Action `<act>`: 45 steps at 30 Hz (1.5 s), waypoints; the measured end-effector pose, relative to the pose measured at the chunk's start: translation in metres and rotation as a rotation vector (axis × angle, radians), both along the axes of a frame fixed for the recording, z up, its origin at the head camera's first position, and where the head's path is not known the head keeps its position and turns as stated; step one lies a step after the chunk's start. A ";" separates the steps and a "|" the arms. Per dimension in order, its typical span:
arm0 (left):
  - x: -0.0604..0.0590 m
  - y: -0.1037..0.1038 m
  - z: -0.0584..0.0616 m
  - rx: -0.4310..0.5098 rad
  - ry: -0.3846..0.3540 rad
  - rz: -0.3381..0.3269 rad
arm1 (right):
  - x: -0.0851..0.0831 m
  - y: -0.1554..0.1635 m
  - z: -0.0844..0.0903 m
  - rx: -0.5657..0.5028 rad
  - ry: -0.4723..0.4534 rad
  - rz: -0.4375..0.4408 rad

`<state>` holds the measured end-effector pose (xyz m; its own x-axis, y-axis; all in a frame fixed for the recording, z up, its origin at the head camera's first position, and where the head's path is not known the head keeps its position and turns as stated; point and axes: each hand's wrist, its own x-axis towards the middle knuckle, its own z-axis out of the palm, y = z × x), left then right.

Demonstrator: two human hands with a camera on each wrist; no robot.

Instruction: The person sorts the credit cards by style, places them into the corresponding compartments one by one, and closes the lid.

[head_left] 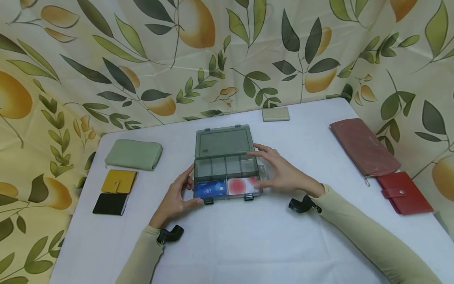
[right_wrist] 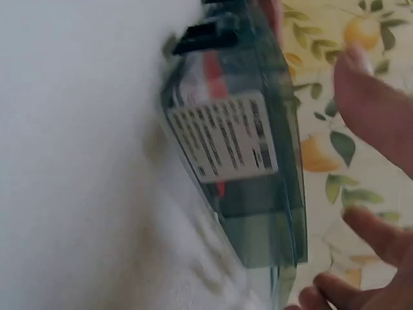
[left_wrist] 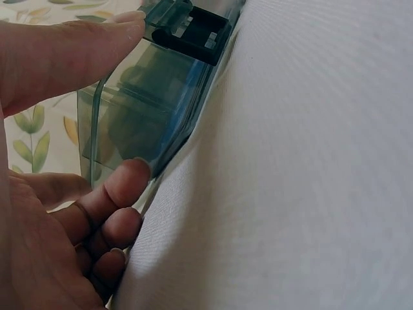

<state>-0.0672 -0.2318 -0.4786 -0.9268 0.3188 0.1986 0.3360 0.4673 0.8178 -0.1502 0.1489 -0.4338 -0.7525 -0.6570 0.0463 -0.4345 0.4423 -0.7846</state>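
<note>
A translucent grey-green plastic compartment box [head_left: 209,169] lies on the table with its lid [head_left: 224,141] tipped back. In its two front compartments are a blue card [head_left: 211,189] marked VIP and a white card with red circles [head_left: 237,186]. My left hand [head_left: 176,195] holds the box's front left corner, thumb by the front latch [left_wrist: 193,33] and fingers along the side. Over the box's right edge, my right hand [head_left: 285,173] is spread, holding nothing. In the right wrist view its fingers stand apart from the box wall, which bears a printed label [right_wrist: 226,139].
At left lie a green zip wallet [head_left: 134,154], a yellow wallet [head_left: 118,181] and a black notebook-like item [head_left: 110,204]. A mauve zip wallet [head_left: 364,147] and a red snap wallet [head_left: 405,193] lie at right. A beige rectangular item [head_left: 276,114] sits near the back edge.
</note>
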 end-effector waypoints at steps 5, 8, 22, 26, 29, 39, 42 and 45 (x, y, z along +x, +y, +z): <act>0.000 -0.001 0.001 -0.007 -0.005 0.008 | -0.015 0.003 -0.008 -0.197 -0.260 -0.011; 0.001 -0.001 0.001 -0.003 -0.003 0.003 | -0.021 0.002 -0.015 -0.323 -0.447 0.024; 0.001 -0.002 0.001 0.029 -0.046 -0.019 | -0.021 0.004 -0.028 -0.469 -0.622 -0.024; 0.002 -0.001 -0.001 0.106 -0.049 -0.023 | -0.023 0.004 -0.029 -0.470 -0.573 -0.025; 0.003 -0.001 -0.002 0.124 -0.042 -0.001 | -0.024 0.006 -0.029 -0.435 -0.480 0.000; 0.001 0.006 0.006 -0.037 -0.077 0.073 | -0.016 0.014 -0.023 -0.241 -0.328 0.100; 0.003 0.007 0.006 -0.111 -0.040 0.051 | -0.006 0.011 -0.020 -0.160 -0.287 0.113; 0.005 0.007 0.006 -0.155 -0.027 0.032 | 0.005 0.005 -0.017 -0.030 -0.179 0.140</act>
<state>-0.0625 -0.2249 -0.4725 -0.9413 0.3138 0.1243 0.2978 0.5986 0.7437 -0.1449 0.1544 -0.4511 -0.6523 -0.7557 -0.0588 -0.3425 0.3630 -0.8666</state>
